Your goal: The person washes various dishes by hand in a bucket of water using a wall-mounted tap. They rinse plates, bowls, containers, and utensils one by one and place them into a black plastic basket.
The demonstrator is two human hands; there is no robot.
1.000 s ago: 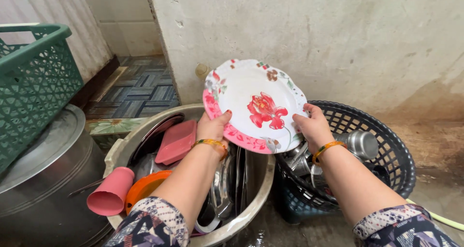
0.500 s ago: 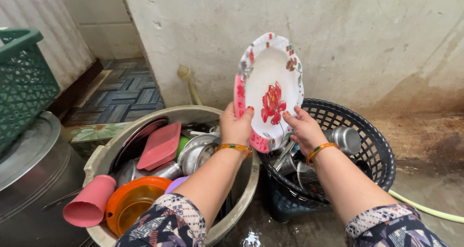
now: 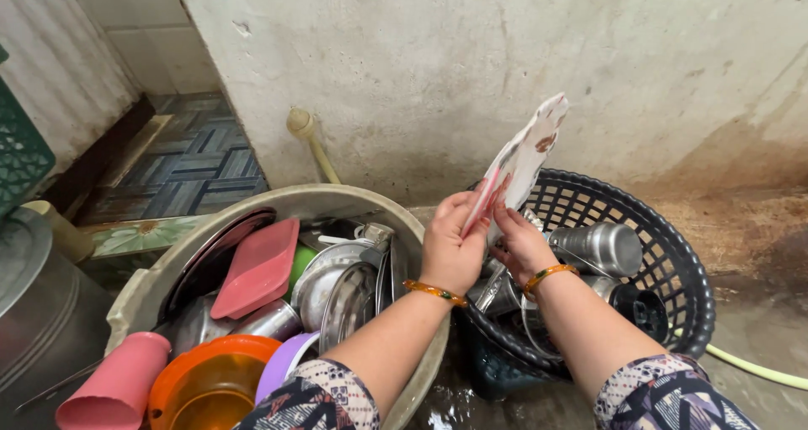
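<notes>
where the floral plate (image 3: 523,162) is turned edge-on, its pattern can hardly be made out, and it is held over the black basket (image 3: 673,266) in a closed grip by the left hand (image 3: 453,246) and the right hand (image 3: 520,246). steel cups (image 3: 599,246) are seen in the basket, partly hidden. a pink tray (image 3: 257,268), steel lids (image 3: 349,299) and an orange bowl (image 3: 210,386), cut off below, are kept in the grey tub (image 3: 278,201).

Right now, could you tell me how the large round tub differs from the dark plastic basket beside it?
The large beige round tub has solid, smooth walls, while the dark round lattice basket has open mesh walls. The tub is wider and holds coloured plastic ware with steel dishes; the basket shows mostly steel vessels. Both are round, sit on the wet floor and hold dishes.
</notes>
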